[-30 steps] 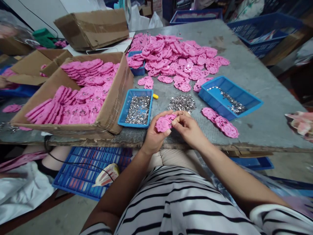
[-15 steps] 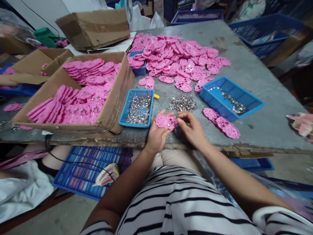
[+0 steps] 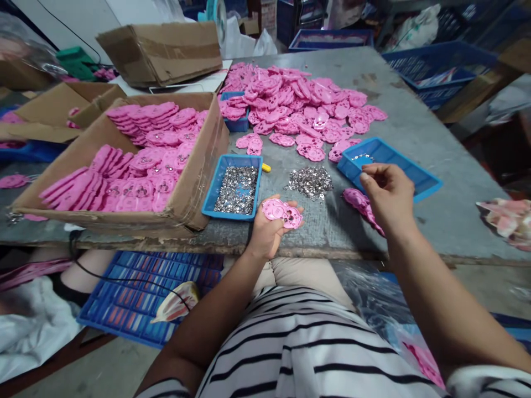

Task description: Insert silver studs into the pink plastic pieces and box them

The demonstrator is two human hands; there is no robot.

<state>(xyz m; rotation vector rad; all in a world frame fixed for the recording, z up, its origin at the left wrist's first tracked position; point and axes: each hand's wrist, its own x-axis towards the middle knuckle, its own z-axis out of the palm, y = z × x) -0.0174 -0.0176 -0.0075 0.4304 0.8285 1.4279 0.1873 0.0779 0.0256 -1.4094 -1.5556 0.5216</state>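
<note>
A pink plastic piece [image 3: 282, 212] with a scalloped edge and holes lies across the fingers of my left hand [image 3: 265, 232], held down by the thumb. My right hand [image 3: 389, 190] is over the near side of a blue tray [image 3: 423, 185] with small shiny metal parts. Its fingers are pinched together; whatever is between them is too small to make out. Below it, more pink pieces [image 3: 360, 205] lie on the table, partly hidden by the hand. A heap of small metal parts [image 3: 310, 181] sits beyond my left hand.
On the left, a cardboard box [image 3: 194, 190] holds stacked pink pieces. Beside it stands a blue tray [image 3: 206, 205] of metal parts, with a yellow object [image 3: 266, 167] at its edge. A large pink pile [image 3: 298, 99] covers the table's far part. Another person's leg [image 3: 89, 271] shows at lower left.
My right hand has left the pink piece and moved right, to the blue tray. The left hand keeps the piece, which is now tilted down to the right.
</note>
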